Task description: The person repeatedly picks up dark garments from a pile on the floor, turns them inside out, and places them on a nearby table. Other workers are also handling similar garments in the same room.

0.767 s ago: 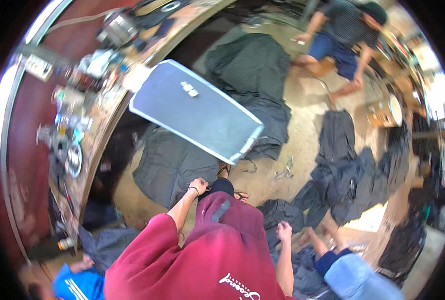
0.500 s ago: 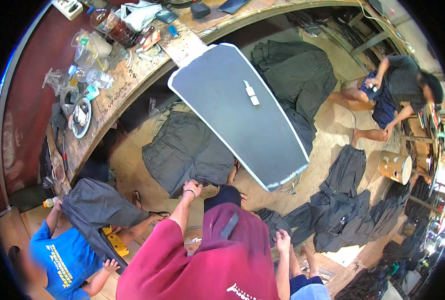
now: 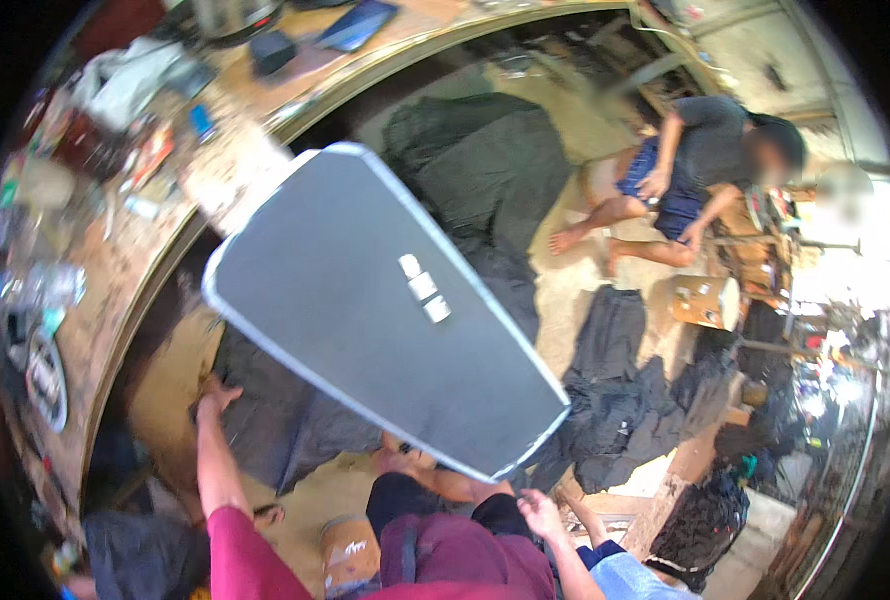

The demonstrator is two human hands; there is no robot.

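Note:
My left hand (image 3: pixel 223 392) is at the edge of a dark pair of shorts (image 3: pixel 270 415), its fingers stretched out and touching the cloth. Part of the shorts lies hidden beneath a grey, white-edged tapered board (image 3: pixel 335 290). A small white object (image 3: pixel 423 288) lies on the board. My right hand (image 3: pixel 540 515) hovers just below the board's narrow end, fingers loosely apart, with nothing visible in it.
Wooden workbench (image 3: pixel 250 165) curves along the upper left, cluttered with bottles and bags. Dark garments (image 3: pixel 495 165) cover the floor beyond the board, more (image 3: pixel 605 400) to the right. A seated person (image 3: pixel 710 150) is at the upper right, near a brown drum (image 3: pixel 705 302).
My left hand has moved leftward along the shorts from their lower hem to the other edge. The view has swung, so the board appears lower and farther left.

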